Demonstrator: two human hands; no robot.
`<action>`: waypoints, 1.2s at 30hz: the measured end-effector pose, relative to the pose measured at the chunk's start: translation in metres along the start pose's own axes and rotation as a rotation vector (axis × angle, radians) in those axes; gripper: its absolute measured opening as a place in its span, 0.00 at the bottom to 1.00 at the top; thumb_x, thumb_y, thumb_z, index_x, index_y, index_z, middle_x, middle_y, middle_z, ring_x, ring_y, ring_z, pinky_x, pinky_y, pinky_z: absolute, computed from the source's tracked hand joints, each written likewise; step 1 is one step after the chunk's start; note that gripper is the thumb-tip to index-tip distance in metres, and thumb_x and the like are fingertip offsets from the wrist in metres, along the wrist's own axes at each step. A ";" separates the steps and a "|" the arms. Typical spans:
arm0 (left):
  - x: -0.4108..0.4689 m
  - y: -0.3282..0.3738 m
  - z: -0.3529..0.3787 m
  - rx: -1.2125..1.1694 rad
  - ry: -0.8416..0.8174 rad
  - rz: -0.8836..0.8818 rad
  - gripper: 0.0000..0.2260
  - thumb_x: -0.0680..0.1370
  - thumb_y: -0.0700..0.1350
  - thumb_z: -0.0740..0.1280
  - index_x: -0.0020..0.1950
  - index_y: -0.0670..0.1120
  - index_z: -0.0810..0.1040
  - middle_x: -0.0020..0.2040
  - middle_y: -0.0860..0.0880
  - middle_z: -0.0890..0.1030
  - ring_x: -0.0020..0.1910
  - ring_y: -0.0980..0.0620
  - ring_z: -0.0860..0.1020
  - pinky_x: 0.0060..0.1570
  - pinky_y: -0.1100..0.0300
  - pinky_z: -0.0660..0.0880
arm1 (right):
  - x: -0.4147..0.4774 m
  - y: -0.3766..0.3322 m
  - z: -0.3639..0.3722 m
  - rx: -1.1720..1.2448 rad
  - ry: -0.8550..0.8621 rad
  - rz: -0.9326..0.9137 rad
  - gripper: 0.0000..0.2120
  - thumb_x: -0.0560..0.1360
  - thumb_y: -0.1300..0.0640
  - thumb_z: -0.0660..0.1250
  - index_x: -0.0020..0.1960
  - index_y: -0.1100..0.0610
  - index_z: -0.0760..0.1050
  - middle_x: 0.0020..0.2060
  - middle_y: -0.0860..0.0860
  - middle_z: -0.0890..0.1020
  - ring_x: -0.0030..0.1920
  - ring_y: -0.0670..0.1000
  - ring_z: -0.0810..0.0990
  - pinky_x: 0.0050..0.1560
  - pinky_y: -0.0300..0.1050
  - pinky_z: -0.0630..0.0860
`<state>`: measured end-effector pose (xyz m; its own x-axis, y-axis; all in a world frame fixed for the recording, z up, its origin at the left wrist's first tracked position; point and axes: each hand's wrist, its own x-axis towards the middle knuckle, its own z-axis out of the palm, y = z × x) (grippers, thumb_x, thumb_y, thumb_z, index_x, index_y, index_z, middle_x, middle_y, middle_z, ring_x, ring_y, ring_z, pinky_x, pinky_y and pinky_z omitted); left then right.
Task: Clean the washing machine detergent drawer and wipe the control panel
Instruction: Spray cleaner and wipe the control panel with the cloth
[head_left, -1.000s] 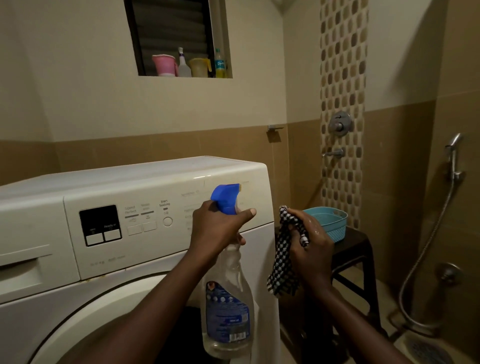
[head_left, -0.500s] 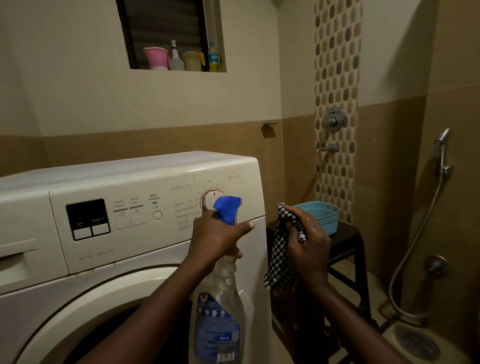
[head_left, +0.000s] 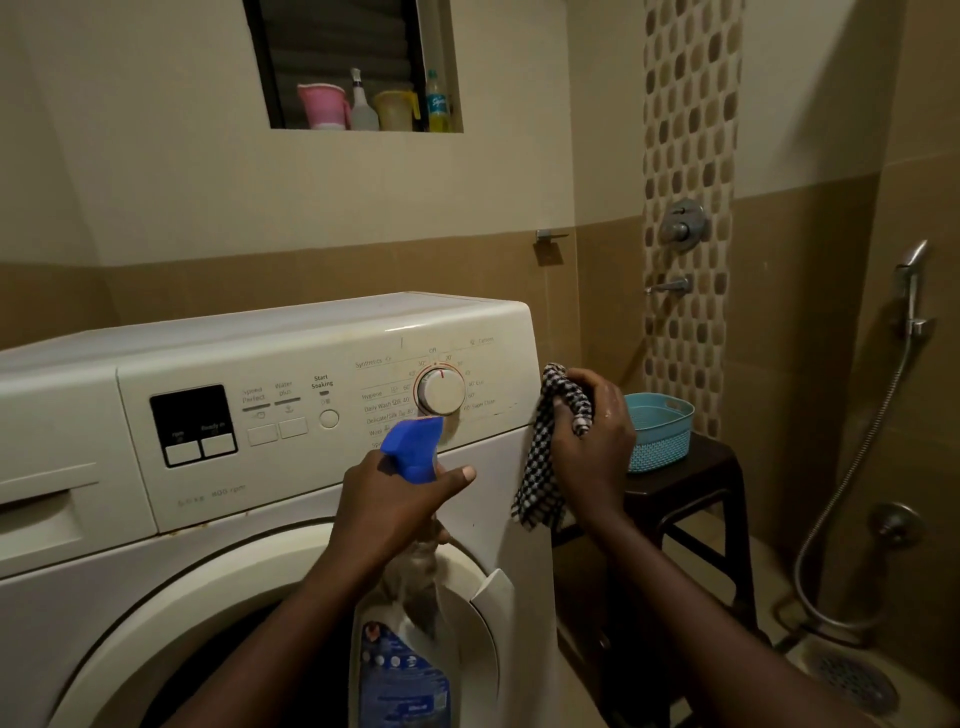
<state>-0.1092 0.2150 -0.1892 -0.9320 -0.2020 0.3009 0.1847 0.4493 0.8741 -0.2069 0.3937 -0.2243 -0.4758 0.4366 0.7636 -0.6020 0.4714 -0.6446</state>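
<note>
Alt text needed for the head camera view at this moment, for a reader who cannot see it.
A person's left hand holds a blue-headed spray bottle in front of a white washing machine's control panel, while the right hand grips a checked cloth beside the panel's right edge. A blue basket sits on a dark stool behind.
</note>
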 end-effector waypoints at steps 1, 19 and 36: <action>-0.001 -0.002 -0.005 -0.020 0.017 0.004 0.15 0.70 0.50 0.78 0.45 0.43 0.77 0.33 0.45 0.81 0.29 0.46 0.84 0.36 0.55 0.82 | -0.001 0.001 0.007 0.004 -0.003 0.043 0.14 0.75 0.63 0.67 0.60 0.58 0.75 0.55 0.52 0.77 0.55 0.47 0.73 0.57 0.44 0.73; -0.008 -0.026 -0.037 -0.080 0.080 0.054 0.10 0.70 0.46 0.76 0.42 0.43 0.78 0.29 0.49 0.82 0.26 0.54 0.81 0.29 0.67 0.77 | -0.044 -0.008 0.037 -0.018 -0.191 -0.149 0.19 0.72 0.61 0.71 0.61 0.51 0.75 0.57 0.51 0.74 0.55 0.41 0.69 0.55 0.26 0.66; -0.006 -0.025 -0.033 -0.086 0.142 0.067 0.11 0.71 0.47 0.76 0.38 0.44 0.76 0.22 0.53 0.78 0.20 0.59 0.77 0.24 0.74 0.70 | 0.007 -0.022 0.038 -0.100 -0.303 -0.395 0.23 0.71 0.63 0.70 0.65 0.53 0.75 0.58 0.53 0.75 0.57 0.48 0.72 0.52 0.29 0.70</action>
<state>-0.0984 0.1759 -0.2004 -0.8643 -0.2981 0.4052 0.2765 0.3912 0.8778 -0.2210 0.3574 -0.2032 -0.3981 -0.0249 0.9170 -0.7161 0.6332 -0.2937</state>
